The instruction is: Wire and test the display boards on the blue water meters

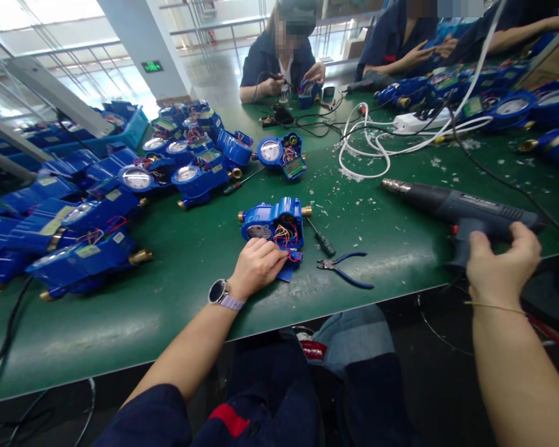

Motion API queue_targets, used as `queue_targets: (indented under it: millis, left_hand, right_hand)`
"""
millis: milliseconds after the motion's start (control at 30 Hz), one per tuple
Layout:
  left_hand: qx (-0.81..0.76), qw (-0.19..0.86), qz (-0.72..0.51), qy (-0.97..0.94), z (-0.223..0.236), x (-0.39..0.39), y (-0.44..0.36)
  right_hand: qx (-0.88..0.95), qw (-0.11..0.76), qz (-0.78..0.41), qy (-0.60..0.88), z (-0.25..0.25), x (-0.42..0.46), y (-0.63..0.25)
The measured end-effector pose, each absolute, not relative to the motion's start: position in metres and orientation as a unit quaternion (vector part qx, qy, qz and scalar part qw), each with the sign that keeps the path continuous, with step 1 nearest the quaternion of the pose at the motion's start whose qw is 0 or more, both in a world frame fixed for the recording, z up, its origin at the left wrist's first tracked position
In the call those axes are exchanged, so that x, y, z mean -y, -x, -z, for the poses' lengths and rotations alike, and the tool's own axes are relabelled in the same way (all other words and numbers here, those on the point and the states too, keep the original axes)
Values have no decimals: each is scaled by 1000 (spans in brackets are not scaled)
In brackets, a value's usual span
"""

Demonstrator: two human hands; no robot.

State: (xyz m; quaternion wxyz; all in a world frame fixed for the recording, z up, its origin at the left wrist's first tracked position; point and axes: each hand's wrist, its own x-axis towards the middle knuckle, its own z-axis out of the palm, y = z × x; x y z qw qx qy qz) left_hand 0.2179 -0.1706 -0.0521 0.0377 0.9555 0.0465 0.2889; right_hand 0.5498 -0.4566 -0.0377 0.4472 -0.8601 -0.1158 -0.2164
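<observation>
My left hand point(259, 266), with a watch on its wrist, is closed at the near side of a blue water meter point(265, 217) with brass ends. Its fingertips pinch a small blue wired part point(295, 255); red and yellow wires show in the meter's open housing. Below the fingers lies a flat blue piece point(286, 273). At the right, my right hand point(505, 264) is at the rear of a black heat gun point(451, 203), thumb and fingers apart, near its handle. Pliers point(349, 270) with blue grips and a screwdriver point(323, 241) lie beside the meter.
Several blue meters point(93, 211) crowd the left of the green table point(190, 316); another open meter point(282, 155) sits farther back. A white power strip point(422, 121) and its looped cable lie behind the heat gun. Co-workers point(284, 68) handle parts across the table. Pale scraps litter the surface.
</observation>
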Motion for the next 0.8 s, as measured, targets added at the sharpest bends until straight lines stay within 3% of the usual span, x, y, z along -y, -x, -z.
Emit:
queue_targets:
  millis: [100,300,467,800]
  left_hand:
    - [-40,30,-297,-954,51,171,-219]
    - [-45,-7,-301,-952,43,174,-216]
    - [-43,-77,-267,-960,36,176,-218]
    - [12,-115,-313,-943,33,173,-227]
  right_hand:
    - [284,417,282,816,38,433,-500]
    - [574,432,65,693,47,367,-387]
    - [568,452,-15,688,68,328,-354]
    - [513,460,26,724,80,309,-341]
